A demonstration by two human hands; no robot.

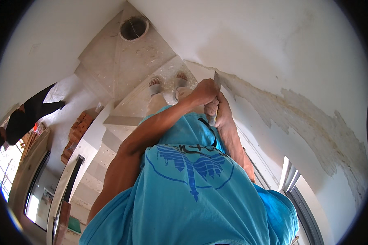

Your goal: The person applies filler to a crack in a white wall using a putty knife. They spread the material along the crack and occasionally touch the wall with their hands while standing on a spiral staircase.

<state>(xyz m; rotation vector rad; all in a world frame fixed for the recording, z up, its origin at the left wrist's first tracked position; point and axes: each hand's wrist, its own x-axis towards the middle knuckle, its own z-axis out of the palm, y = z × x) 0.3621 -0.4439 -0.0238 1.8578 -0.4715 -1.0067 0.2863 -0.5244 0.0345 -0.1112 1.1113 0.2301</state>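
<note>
Both my hands meet in front of my blue shirt, close to the wall on the right. My right hand (pixel 221 113) is wrapped around the handle of what looks like a putty knife. Its thin grey blade (pixel 217 79) points up past the knuckles. My left hand (pixel 206 91) is closed at the base of the blade, and its grip partly hides the tool. A bit of yellow shows on the handle's lower end. Just beyond the blade, a rough band of bare plaster (pixel 270 102) runs along the white wall (pixel 241 45).
I stand on a speckled landing (pixel 167 75) with stairs (pixel 98 169) at the left. A round, dark-mouthed container or opening (pixel 133 28) lies ahead. Lower left are stacked bricks (pixel 77 132) and a person in black (pixel 26 116). A metal window frame (pixel 302 204) is at right.
</note>
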